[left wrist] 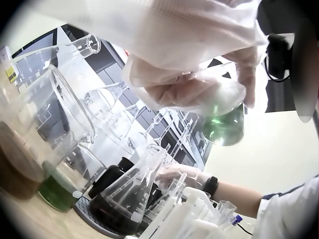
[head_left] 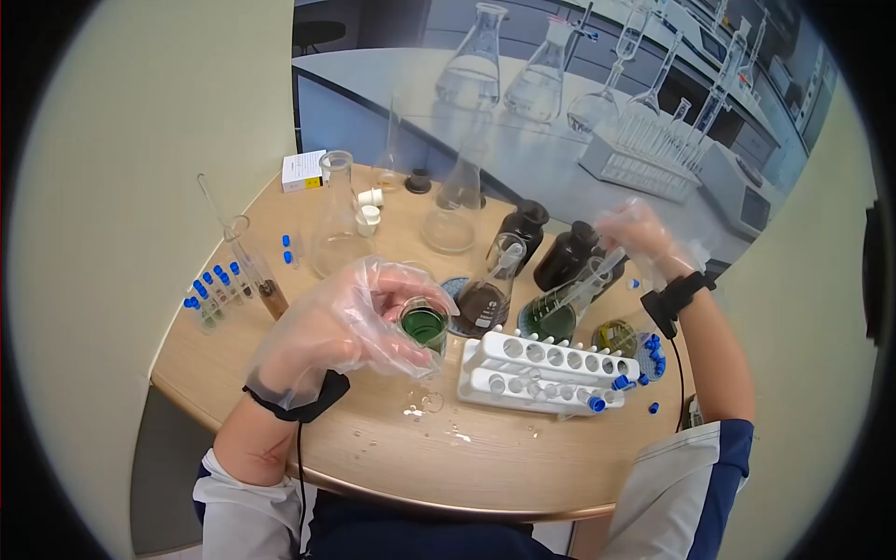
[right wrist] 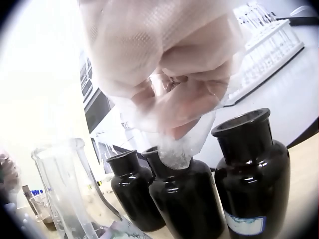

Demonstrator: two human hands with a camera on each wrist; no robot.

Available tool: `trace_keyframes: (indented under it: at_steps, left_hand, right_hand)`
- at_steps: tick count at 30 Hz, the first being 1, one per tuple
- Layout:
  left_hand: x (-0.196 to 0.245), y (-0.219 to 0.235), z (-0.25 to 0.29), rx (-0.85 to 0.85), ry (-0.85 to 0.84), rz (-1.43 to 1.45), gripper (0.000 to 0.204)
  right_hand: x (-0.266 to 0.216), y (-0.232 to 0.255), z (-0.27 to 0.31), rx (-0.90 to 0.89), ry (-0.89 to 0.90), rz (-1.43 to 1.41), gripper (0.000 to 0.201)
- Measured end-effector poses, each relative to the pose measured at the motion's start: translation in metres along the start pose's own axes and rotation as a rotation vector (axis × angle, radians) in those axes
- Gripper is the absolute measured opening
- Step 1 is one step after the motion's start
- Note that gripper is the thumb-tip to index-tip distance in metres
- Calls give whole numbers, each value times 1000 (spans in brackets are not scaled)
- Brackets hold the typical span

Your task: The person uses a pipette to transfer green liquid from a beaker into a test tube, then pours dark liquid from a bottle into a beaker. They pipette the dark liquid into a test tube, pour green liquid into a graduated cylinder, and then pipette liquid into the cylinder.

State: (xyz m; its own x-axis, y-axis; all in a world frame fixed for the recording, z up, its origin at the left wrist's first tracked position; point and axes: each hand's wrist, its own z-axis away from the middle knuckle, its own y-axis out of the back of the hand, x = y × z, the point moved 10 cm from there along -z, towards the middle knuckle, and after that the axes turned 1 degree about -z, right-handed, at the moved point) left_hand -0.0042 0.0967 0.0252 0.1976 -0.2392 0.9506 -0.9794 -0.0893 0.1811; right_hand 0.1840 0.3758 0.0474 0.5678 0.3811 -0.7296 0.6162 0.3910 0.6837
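Observation:
My gloved left hand (head_left: 341, 313) grips a small glass beaker (head_left: 426, 327) of dark green liquid above the table; in the left wrist view that beaker (left wrist: 224, 127) is partly covered by the glove. At the back right, my gloved right hand (head_left: 644, 233) pinches a clear glass stopper; its frosted lower end (right wrist: 174, 155) overlaps the mouth of the middle dark bottle (right wrist: 187, 199) in the right wrist view. Dark bottles stand on both sides of it, the nearer one (right wrist: 254, 184) labelled and uncapped. Flasks with brown liquid (head_left: 481, 303) and green liquid (head_left: 551, 319) stand between my hands.
A white test tube rack (head_left: 546, 378) stands in front of the flasks, with loose blue caps (head_left: 653, 408) beside it. Water drops (head_left: 457, 436) lie near the front edge. Empty flasks (head_left: 345, 247) and a tall cylinder (head_left: 266, 289) stand left. A laboratory picture (head_left: 551, 93) covers the back.

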Motion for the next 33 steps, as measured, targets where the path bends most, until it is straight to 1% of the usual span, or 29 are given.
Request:
trace_keyframes:
  at_steps: [2,5,7,10,12,14,17,19,20,22,23,26,29,33]
  left_hand:
    - [0,1,0,11,9,56,86]
    - [-4,5,-1,18,28,10,78]
    - [-8,7,0,24,49,-63,75]
    - [-10,3,-1,20,53,-88,74]
    - [-8,0,-2,-11,21,-61,74]
    - [-7,-3,-3,-69,-38,-12,75]
    - [-7,-8,-2,-66,-26,2,78]
    - [-11,-12,-3,-82,-22,32,81]
    - [-13,-12,-2,-83,-15,46,83]
    - [-12,-17,0,-133,-23,149,55]
    - [-11,-19,0,-156,-27,203,44]
    - [-16,-25,0,-222,-16,233,54]
    - [-20,-32,1,-232,-17,316,62]
    - [-34,-36,0,-312,-32,285,66]
  right_hand:
    - [-10,6,7,25,-27,49,16]
    - [-17,46,7,272,99,-87,19]
    - [-26,73,24,466,203,-178,21]
    - [-53,97,70,707,412,-203,19]
    - [-79,96,113,851,612,-103,19]
    - [-106,77,167,995,851,88,18]
    - [-94,59,196,945,662,-453,19]
    - [-100,42,222,1053,722,-515,13]
    - [-100,37,229,1019,750,-566,12]
    - [-102,29,239,945,795,-650,11]
    - [-103,24,238,901,804,-651,11]
    - [-109,10,233,809,806,-597,10]
    - [-115,-2,225,740,784,-503,9]
    - [-124,-14,215,667,764,-402,9]
